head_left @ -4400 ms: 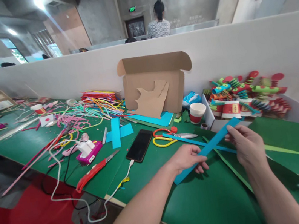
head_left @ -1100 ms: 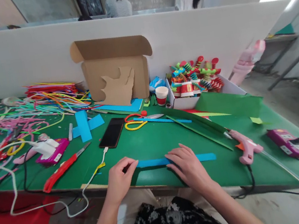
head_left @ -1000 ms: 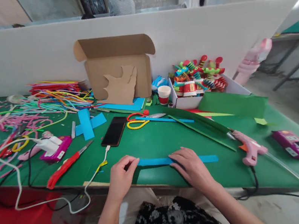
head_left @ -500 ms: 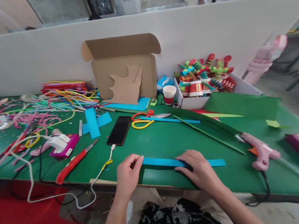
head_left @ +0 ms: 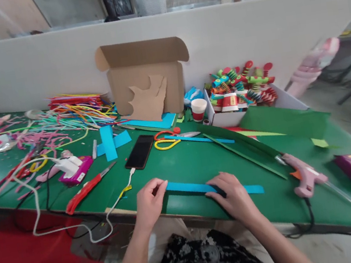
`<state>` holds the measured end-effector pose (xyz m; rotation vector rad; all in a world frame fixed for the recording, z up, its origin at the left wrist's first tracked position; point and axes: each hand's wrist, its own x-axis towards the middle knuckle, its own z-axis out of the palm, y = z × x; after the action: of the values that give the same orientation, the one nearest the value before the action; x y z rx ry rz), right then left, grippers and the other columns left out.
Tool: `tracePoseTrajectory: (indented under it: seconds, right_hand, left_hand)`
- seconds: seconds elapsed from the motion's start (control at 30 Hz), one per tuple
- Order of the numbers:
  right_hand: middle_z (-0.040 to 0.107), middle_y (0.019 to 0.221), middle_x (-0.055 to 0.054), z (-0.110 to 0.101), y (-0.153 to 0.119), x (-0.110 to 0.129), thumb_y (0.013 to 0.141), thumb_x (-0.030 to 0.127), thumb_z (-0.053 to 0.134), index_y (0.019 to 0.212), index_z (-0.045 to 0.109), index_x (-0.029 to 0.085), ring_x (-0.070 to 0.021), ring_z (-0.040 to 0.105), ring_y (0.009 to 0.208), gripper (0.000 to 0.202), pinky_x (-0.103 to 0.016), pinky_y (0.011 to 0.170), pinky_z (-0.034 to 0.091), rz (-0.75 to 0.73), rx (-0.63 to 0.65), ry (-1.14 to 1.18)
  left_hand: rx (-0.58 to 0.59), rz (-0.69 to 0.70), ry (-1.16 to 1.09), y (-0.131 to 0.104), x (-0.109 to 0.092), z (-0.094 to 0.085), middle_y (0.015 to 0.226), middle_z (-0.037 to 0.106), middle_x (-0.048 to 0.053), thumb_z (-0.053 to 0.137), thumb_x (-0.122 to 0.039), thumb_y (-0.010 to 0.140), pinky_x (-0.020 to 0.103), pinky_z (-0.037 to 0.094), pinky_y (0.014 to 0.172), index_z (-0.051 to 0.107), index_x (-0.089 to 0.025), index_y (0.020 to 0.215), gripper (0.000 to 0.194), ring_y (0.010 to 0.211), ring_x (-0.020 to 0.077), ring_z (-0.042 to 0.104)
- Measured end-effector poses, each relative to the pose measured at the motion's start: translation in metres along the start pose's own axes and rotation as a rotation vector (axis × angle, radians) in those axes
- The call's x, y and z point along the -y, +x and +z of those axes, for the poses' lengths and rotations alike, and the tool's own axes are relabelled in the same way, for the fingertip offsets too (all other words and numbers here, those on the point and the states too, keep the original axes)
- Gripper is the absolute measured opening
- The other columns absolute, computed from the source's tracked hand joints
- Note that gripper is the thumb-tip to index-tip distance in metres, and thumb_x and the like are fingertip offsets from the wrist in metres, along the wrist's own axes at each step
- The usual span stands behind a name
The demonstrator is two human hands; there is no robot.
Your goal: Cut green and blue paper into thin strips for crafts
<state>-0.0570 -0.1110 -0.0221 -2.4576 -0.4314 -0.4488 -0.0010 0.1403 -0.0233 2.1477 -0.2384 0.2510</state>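
A narrow blue paper strip (head_left: 189,187) stretches left to right just above the green table near its front edge. My left hand (head_left: 150,203) pinches the strip's left end between thumb and fingers. Farther along, my right hand (head_left: 231,194) has its fingers over the strip and its thumb on the near side, gripping it lightly. The strip's right end (head_left: 254,189) sticks out past that hand. Beyond my hands lie scissors (head_left: 168,144) with red and yellow handles, partly under another thin blue strip (head_left: 203,138).
A phone (head_left: 139,152) on a white cable and a red-handled knife (head_left: 86,192) lie to the left. A pink glue gun (head_left: 305,174) rests at right, beside green paper (head_left: 288,123). Behind stand a cardboard box (head_left: 140,54), a paper cup (head_left: 199,110) and a box of crafts (head_left: 227,118).
Both hands keep nearly the same place on the blue strip. The right fingers have shifted very slightly; the whole view has tilted a little.
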Motion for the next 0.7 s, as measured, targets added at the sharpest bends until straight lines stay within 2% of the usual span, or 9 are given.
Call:
tracePoseTrajectory:
  seconds: [0.07,0.13,0.17,0.23,0.33,0.43,0.53,0.63,0.7]
  right_hand:
    - [0.072,0.091,-0.007,0.0,0.0,0.001,0.093,0.031,0.062,0.097,0.068,0.02,-0.0243,0.064,0.089,0.013,-0.042,0.086,0.049,0.036,0.027,-0.004]
    - [0.071,0.092,-0.007,0.001,0.001,0.002,0.092,0.03,0.064,0.097,0.068,0.02,-0.0246,0.063,0.09,0.012,-0.041,0.084,0.049,0.067,0.054,-0.015]
    - [0.071,0.092,-0.008,0.001,0.002,0.003,0.091,0.03,0.065,0.097,0.068,0.021,-0.0247,0.063,0.09,0.012,-0.041,0.082,0.05,0.075,0.067,-0.02]
    - [0.071,0.093,-0.008,0.001,0.002,0.005,0.09,0.031,0.066,0.099,0.069,0.02,-0.0252,0.063,0.09,0.015,-0.041,0.08,0.051,0.086,0.078,-0.037]
    - [0.071,0.108,-0.013,0.001,-0.004,0.014,0.092,0.035,0.064,0.116,0.067,0.016,-0.0274,0.063,0.102,0.031,-0.047,0.094,0.049,0.065,0.077,-0.112]
    - [0.062,0.135,-0.015,-0.002,-0.019,0.027,0.093,0.046,0.058,0.138,0.053,0.013,-0.0293,0.053,0.127,0.056,-0.052,0.114,0.035,-0.01,0.182,-0.184]
    - [0.046,0.152,-0.012,-0.008,-0.036,0.033,0.09,0.059,0.056,0.149,0.041,0.013,-0.0301,0.038,0.142,0.077,-0.052,0.119,0.029,0.011,0.322,-0.236]
    - [0.039,0.155,-0.01,-0.02,-0.051,0.028,0.092,0.061,0.052,0.151,0.037,0.014,-0.0278,0.032,0.145,0.077,-0.051,0.121,0.025,0.118,0.359,-0.287]
    - [0.037,0.156,-0.01,-0.029,-0.059,0.02,0.093,0.058,0.052,0.151,0.036,0.013,-0.0278,0.031,0.146,0.075,-0.051,0.121,0.025,0.18,0.351,-0.318]
  left_hand:
    - [-0.138,0.097,0.091,-0.002,-0.003,0.0,0.087,0.066,0.005,0.049,-0.037,0.092,0.029,0.049,0.071,0.064,-0.019,0.087,0.023,0.079,0.0179,0.061]
    - [-0.233,0.261,0.216,-0.005,-0.01,0.003,0.11,0.067,0.01,0.049,-0.029,0.094,0.038,0.05,0.089,0.065,-0.019,0.103,0.021,0.103,0.0229,0.061]
    - [-0.211,0.36,0.269,-0.008,-0.014,0.005,0.115,0.067,0.011,0.048,-0.025,0.095,0.041,0.047,0.095,0.065,-0.019,0.106,0.021,0.111,0.024,0.059]
    - [-0.056,0.551,0.338,-0.015,-0.023,0.013,0.119,0.068,0.009,0.045,-0.02,0.097,0.042,0.045,0.101,0.066,-0.019,0.109,0.025,0.12,0.0238,0.056]
    - [0.155,0.704,0.425,-0.028,-0.029,0.031,0.125,0.069,0.006,0.041,-0.025,0.1,0.042,0.042,0.106,0.067,-0.02,0.116,0.031,0.129,0.0234,0.052]
    - [0.19,0.721,0.515,-0.038,-0.027,0.043,0.133,0.065,0.006,0.037,-0.03,0.101,0.043,0.038,0.109,0.063,-0.019,0.128,0.039,0.13,0.0237,0.053]
    - [0.198,0.791,0.559,-0.04,-0.019,0.043,0.137,0.062,0.007,0.037,-0.032,0.101,0.044,0.038,0.108,0.059,-0.017,0.133,0.041,0.13,0.0257,0.054]
    - [0.207,0.859,0.571,-0.035,-0.006,0.035,0.136,0.062,0.007,0.038,-0.03,0.1,0.042,0.04,0.106,0.061,-0.018,0.131,0.041,0.127,0.0253,0.056]
    - [0.206,0.853,0.573,-0.028,0.006,0.026,0.134,0.064,0.006,0.035,-0.029,0.101,0.039,0.043,0.102,0.064,-0.02,0.128,0.04,0.124,0.0231,0.059]
